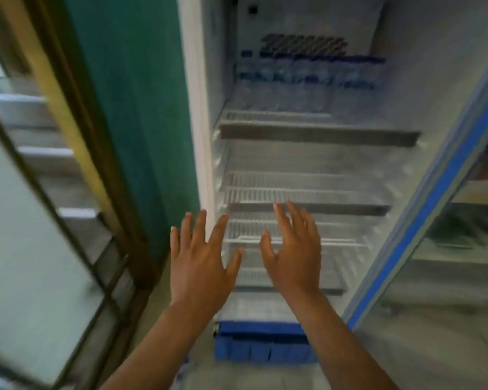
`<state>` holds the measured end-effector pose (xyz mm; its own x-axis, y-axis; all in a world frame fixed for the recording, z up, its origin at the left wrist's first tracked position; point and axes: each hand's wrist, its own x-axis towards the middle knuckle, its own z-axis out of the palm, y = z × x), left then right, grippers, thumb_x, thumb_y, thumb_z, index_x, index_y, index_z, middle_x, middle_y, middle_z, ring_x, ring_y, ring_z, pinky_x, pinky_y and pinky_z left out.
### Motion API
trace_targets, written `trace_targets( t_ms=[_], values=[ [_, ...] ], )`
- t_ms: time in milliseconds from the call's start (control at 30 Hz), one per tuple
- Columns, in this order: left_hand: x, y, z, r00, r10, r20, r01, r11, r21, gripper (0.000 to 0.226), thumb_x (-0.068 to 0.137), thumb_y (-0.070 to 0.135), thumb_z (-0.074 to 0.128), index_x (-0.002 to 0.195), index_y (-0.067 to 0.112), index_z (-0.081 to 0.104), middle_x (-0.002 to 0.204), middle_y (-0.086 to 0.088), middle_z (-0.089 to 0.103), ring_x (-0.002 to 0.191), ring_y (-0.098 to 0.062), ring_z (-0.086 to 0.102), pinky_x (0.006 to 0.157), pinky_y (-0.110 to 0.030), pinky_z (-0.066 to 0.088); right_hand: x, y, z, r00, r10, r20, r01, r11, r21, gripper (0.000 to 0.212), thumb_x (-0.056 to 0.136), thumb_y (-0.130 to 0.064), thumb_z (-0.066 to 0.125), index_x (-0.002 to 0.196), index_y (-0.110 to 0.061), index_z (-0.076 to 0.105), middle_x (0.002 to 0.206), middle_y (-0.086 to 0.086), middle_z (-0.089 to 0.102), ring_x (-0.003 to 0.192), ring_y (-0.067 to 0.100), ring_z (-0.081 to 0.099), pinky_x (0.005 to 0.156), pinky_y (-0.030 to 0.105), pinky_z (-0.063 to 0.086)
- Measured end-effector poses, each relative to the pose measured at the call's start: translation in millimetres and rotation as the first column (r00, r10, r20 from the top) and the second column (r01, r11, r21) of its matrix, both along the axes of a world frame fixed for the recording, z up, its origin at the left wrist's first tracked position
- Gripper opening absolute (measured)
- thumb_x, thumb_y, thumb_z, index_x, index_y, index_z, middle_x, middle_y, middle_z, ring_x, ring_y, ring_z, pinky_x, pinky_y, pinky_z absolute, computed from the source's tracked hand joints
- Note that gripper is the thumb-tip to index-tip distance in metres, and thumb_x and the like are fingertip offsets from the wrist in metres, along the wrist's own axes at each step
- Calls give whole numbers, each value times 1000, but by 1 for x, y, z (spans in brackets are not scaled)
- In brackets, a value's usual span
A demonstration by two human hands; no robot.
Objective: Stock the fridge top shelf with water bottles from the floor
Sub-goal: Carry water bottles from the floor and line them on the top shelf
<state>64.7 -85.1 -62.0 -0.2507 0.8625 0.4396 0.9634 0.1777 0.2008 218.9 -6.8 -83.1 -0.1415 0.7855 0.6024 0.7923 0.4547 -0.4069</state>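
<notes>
The fridge (200,114) stands open in front of me. On its top shelf (316,133), a row of water bottles (307,71) with blue caps and labels stands at the back. My left hand (200,260) and my right hand (293,254) hang side by side in front of the lower wire shelves (302,195). Both have their fingers spread and hold nothing. The lower shelves carry nothing. No bottles on the floor are in view. The picture is blurred by motion.
The glass fridge door (423,198) with a blue frame is swung open at the right. A blue base grille (259,344) sits at the fridge's foot. A teal wall (124,108) and a wood-framed glass door (54,220) are at the left.
</notes>
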Motion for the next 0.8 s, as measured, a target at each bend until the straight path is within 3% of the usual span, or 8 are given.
trace_targets(
  t_ms=[200, 500, 667, 800],
  values=[
    [-57, -124, -47, 974, 224, -28, -226, 958, -180, 68, 91, 66, 36, 149, 31, 36, 157, -10, 32, 147, -33, 20, 120, -52, 15, -61, -90, -48, 978, 200, 63, -191, 973, -132, 57, 96, -41, 46, 150, -23, 41, 157, 7, 37, 145, 31, 30, 118, 48, 28],
    [-140, -236, -109, 906, 423, 35, -386, 856, -344, 69, 93, 66, 29, 153, 32, 25, 161, -8, 23, 150, -32, 11, 121, -53, 14, -163, -169, -113, 895, 427, 126, -378, 879, -290, 57, 96, -42, 48, 150, -25, 40, 155, 3, 39, 143, 27, 34, 114, 46, 35],
    [-190, -271, -158, 873, 484, 61, -408, 793, -451, 68, 93, 65, 36, 152, 32, 27, 158, -9, 28, 149, -33, 16, 120, -53, 17, -222, -192, -165, 849, 499, 175, -394, 818, -419, 56, 96, -41, 48, 149, -25, 42, 154, 5, 42, 142, 26, 36, 109, 48, 41],
    [-225, -277, -217, 866, 487, 109, -352, 751, -559, 71, 92, 64, 40, 153, 32, 22, 160, -6, 26, 149, -31, 15, 120, -51, 20, -257, -208, -222, 821, 525, 223, -359, 779, -513, 55, 97, -41, 49, 149, -25, 41, 153, 4, 43, 142, 24, 35, 111, 40, 39]
  ],
)
